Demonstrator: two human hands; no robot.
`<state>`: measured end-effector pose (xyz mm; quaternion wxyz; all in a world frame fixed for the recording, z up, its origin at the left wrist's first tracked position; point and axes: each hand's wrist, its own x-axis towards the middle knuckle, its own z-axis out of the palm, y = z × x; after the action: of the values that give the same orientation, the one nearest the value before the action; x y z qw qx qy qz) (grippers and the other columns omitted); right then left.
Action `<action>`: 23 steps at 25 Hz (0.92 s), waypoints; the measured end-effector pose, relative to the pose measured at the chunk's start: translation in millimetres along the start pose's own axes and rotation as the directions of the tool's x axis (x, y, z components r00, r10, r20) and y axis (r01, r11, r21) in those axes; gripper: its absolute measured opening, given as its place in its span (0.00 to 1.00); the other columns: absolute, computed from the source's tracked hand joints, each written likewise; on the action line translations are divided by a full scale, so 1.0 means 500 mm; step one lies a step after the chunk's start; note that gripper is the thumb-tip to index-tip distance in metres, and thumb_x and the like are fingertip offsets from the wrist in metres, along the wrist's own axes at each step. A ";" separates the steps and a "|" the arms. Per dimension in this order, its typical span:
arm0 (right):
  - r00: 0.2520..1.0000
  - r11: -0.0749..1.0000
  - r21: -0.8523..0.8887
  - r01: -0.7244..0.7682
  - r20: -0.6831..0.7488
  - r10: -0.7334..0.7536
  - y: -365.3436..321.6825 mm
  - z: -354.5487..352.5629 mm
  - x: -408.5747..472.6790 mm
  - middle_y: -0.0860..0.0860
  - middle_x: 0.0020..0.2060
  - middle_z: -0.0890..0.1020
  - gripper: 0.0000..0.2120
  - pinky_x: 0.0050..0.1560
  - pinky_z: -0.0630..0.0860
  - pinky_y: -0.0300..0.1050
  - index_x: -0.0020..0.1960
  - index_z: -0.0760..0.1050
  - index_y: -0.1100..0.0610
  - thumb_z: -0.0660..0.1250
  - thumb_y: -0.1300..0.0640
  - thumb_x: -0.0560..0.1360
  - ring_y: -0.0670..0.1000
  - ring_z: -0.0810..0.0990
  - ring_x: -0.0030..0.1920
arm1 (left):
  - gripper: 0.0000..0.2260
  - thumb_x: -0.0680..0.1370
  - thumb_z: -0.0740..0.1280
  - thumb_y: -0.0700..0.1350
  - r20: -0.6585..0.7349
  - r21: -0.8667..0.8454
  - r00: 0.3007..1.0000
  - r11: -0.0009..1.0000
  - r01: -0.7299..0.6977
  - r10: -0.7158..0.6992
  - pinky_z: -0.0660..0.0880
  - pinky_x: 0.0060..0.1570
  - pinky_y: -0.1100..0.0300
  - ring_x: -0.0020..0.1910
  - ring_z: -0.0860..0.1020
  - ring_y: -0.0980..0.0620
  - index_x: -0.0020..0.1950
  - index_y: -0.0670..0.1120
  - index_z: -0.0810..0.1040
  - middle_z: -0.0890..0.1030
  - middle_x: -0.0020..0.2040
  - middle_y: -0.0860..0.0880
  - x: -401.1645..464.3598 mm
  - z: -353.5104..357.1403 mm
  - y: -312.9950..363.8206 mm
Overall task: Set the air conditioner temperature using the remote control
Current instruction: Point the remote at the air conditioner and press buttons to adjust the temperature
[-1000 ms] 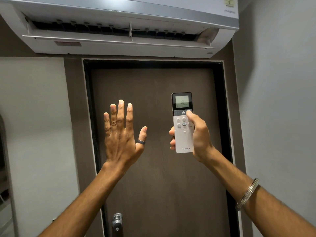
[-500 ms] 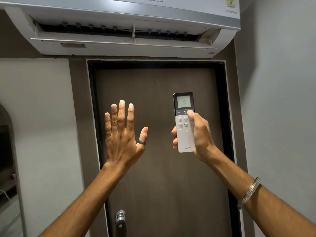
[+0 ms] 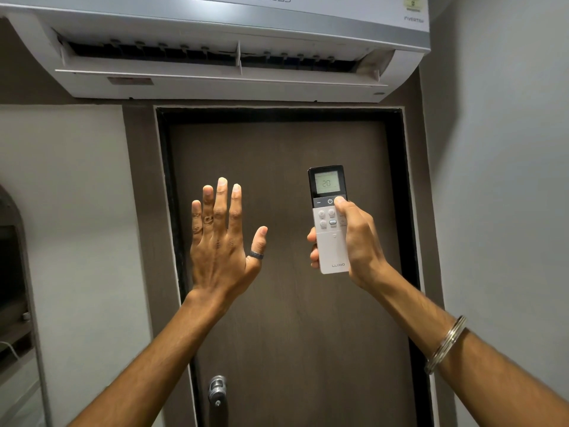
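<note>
Two hands are rising below the air conditioner (image 3: pixel 215 41): the right hand (image 3: pixel 354 241) is gripping the upright remote control (image 3: pixel 331 223), thumb on its top-right button, while the left hand (image 3: pixel 220 241) is spreading open and empty beside it.

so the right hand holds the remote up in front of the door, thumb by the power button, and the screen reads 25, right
Not quite: in the head view the screen reads 20, not 25. The rest stands: the right hand holds the remote up in front of the door, thumb by the power button.
</note>
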<state>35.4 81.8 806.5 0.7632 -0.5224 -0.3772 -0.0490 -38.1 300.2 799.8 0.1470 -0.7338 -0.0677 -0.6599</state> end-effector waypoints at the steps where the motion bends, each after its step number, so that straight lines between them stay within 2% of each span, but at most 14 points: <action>1: 1.000 1.000 0.005 -0.004 0.001 0.004 0.000 -0.001 -0.001 0.57 0.34 0.87 0.22 0.31 0.84 0.52 0.55 0.76 0.59 0.58 0.40 0.79 0.58 0.84 0.27 | 0.36 0.82 0.58 0.62 0.001 0.004 1.000 1.000 -0.001 0.001 0.41 0.83 0.46 0.85 0.47 0.41 0.84 0.43 0.54 0.52 0.85 0.41 0.000 -0.001 0.000; 4: 1.000 1.000 0.007 -0.002 -0.005 0.002 -0.001 0.000 -0.004 0.57 0.34 0.87 0.22 0.30 0.84 0.51 0.56 0.76 0.59 0.57 0.40 0.80 0.57 0.84 0.26 | 0.36 0.82 0.57 0.62 0.006 0.010 1.000 1.000 0.000 0.000 0.41 0.83 0.46 0.85 0.47 0.41 0.84 0.44 0.53 0.51 0.85 0.41 0.000 -0.003 0.000; 8: 1.000 1.000 -0.015 0.018 -0.020 -0.018 -0.004 0.001 -0.005 0.55 0.34 0.87 0.20 0.29 0.84 0.50 0.56 0.76 0.58 0.55 0.44 0.86 0.57 0.85 0.27 | 0.36 0.82 0.56 0.63 0.002 0.001 1.000 1.000 0.009 -0.009 0.40 0.83 0.46 0.84 0.47 0.40 0.84 0.44 0.54 0.52 0.85 0.41 0.003 -0.006 0.005; 23: 0.999 0.999 -0.042 0.011 -0.046 -0.012 -0.009 0.006 0.002 0.54 0.33 0.88 0.19 0.28 0.84 0.49 0.54 0.76 0.58 0.54 0.46 0.89 0.56 0.85 0.26 | 0.36 0.82 0.55 0.63 -0.013 -0.005 1.000 1.000 0.020 -0.020 0.40 0.83 0.46 0.84 0.48 0.39 0.84 0.43 0.54 0.52 0.85 0.41 0.006 0.005 0.009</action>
<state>32.3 82.5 810.9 0.7604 -0.5346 -0.3614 -0.0732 -33.9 296.5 801.9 0.1388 -0.7293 -0.0724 -0.6661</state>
